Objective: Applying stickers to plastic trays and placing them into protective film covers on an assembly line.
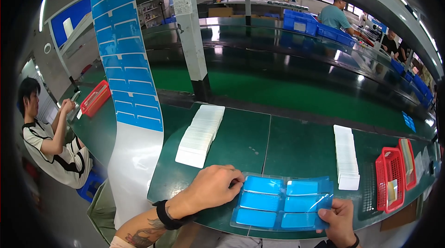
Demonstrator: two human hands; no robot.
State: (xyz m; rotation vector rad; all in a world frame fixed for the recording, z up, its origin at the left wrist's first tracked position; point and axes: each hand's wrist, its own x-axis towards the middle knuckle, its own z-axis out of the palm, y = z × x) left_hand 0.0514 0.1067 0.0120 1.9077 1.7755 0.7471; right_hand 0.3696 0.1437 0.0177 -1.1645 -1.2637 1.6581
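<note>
A transparent plastic sheet with several blue rectangles lies just above the near edge of the green table. Curled fingers of my left hand pinch its upper left corner. My right hand grips the lower right edge, thumb on top. Beyond my left hand, a fanned row of white cards rests on the table. Another fanned row of white cards lies farther right. To the left of my left hand hangs a long blue strip with white outlines, its lower part plain pale backing.
Red baskets stand at the right, one holding yellowish pieces. At the left, a seated person works beside another red basket. A grey post rises behind the table. Blue bins and other people are farther back.
</note>
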